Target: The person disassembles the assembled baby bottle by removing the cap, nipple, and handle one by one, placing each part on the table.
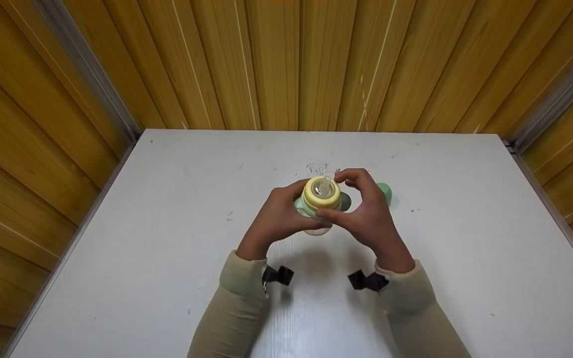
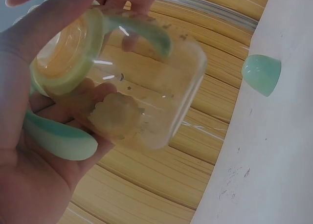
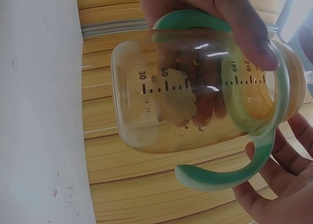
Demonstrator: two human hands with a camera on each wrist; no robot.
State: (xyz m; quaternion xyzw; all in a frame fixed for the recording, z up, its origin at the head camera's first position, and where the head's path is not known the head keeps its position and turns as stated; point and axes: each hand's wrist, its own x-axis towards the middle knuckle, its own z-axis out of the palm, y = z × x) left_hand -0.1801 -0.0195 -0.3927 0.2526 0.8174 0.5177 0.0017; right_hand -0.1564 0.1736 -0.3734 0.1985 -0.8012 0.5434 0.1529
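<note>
A baby bottle with a see-through amber body (image 3: 166, 131), a pale yellow collar (image 1: 322, 202) and a clear teat (image 1: 323, 187) is held upright above the table between both hands. My left hand (image 1: 282, 214) grips it around the neck, thumb across the near side and fingers wrapped behind. Two green side handles (image 3: 220, 180) stick out from the neck. My right hand (image 1: 368, 219) holds the collar, thumb on its near side and curled index finger at its far edge. Measuring marks and a cloud-shaped print show on the body in the right wrist view.
A green dome-shaped cap (image 2: 262, 73) stands on the white table (image 1: 142, 223), just beyond my right hand. Wood-patterned walls (image 1: 276, 64) enclose the table at the back and both sides. Dark scuffs mark the tabletop.
</note>
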